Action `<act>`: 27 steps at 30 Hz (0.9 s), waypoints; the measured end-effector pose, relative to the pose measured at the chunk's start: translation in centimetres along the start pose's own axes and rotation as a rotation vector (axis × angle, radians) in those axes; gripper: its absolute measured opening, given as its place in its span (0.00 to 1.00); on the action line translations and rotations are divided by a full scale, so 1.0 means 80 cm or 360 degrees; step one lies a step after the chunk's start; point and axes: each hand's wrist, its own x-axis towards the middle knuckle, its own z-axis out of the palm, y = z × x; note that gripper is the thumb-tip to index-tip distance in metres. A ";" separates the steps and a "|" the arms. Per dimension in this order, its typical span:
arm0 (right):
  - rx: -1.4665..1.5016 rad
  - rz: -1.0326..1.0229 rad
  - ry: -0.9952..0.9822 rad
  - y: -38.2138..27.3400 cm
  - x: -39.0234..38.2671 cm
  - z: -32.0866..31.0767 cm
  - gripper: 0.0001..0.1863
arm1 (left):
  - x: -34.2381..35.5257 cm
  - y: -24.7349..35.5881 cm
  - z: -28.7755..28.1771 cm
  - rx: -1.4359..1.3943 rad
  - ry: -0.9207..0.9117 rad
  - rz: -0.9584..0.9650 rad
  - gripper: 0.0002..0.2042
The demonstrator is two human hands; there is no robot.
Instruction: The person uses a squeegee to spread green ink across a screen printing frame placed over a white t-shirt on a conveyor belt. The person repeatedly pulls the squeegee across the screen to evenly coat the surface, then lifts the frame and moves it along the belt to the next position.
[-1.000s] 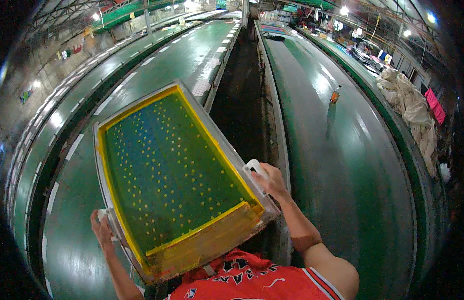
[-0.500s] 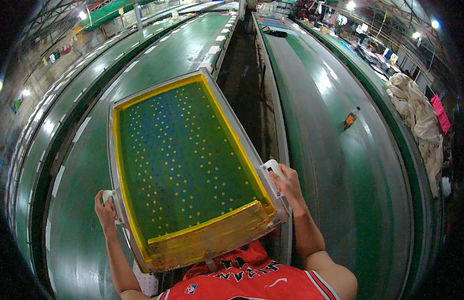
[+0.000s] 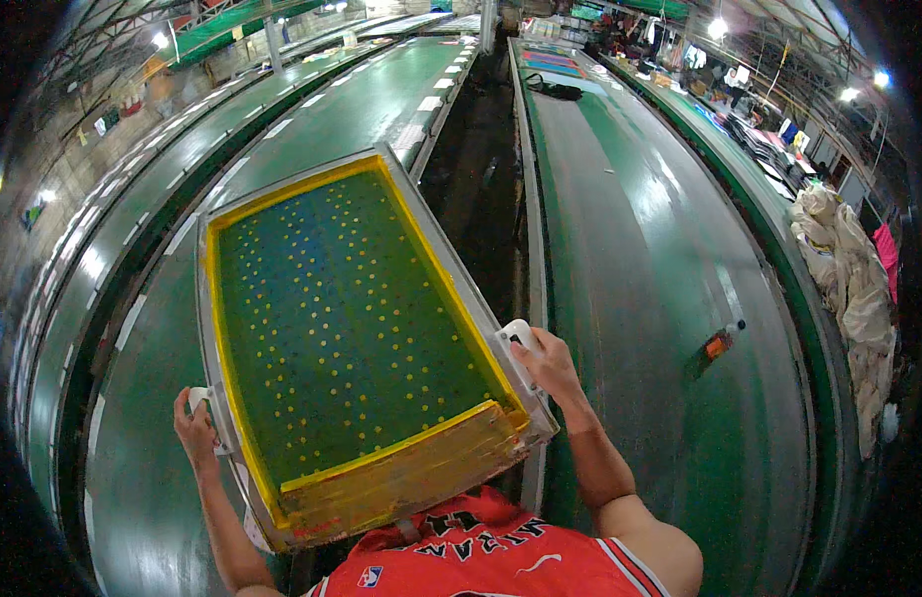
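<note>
I hold a large screen printing frame (image 3: pixel 332 328) in front of me, tilted, over the long green table on the left. Its mesh is dark green with many small yellow dots, edged by a yellow border inside a grey frame. Along the near end runs a stained, yellow-brown band. My left hand (image 3: pixel 195 435) is closed round a white handle (image 3: pixel 200 400) on the frame's left side. On the right side, the fingers of my right hand (image 3: pixel 551 366) wrap a second white handle (image 3: pixel 517 335). The table surface under the frame is hidden.
A dark gap (image 3: pixel 481 179) separates the left table (image 3: pixel 148 468) from the long right table (image 3: pixel 630 298). On the right table lies a bottle with an orange label (image 3: pixel 718 344). Beige cloth (image 3: pixel 839 289) hangs at the far right. White pieces (image 3: pixel 429 102) line the left table's edges.
The frame and both my hands have shifted slightly left in the picture. My view has turned a little, so the bottle and the cloth appear lower and farther right.
</note>
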 end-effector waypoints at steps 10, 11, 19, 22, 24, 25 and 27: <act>0.0026 0.0027 0.0020 -0.029 0.053 0.002 0.25 | 0.080 0.039 0.061 0.0024 -0.0064 0.0016 0.19; -0.0007 0.0053 0.0035 -0.036 0.067 0.004 0.25 | 0.093 0.038 0.069 -0.0057 -0.0111 0.0055 0.19; -0.0075 0.0200 0.0142 -0.050 0.120 0.025 0.25 | 0.172 0.068 0.108 0.0085 -0.0100 0.0083 0.19; -0.0091 0.0151 0.0165 -0.043 0.140 0.027 0.27 | 0.195 0.090 0.131 0.0124 -0.0128 0.0093 0.18; 0.0003 0.0222 0.0207 -0.034 0.157 0.034 0.28 | 0.208 0.103 0.152 0.0112 -0.0146 0.0057 0.18; 0.0011 0.0281 0.0209 -0.032 0.166 0.040 0.28 | 0.217 0.106 0.160 0.0095 -0.0144 0.0027 0.18; 0.0103 0.0226 0.0206 -0.019 0.195 0.027 0.29 | 0.223 0.106 0.191 0.0068 -0.0148 0.0006 0.18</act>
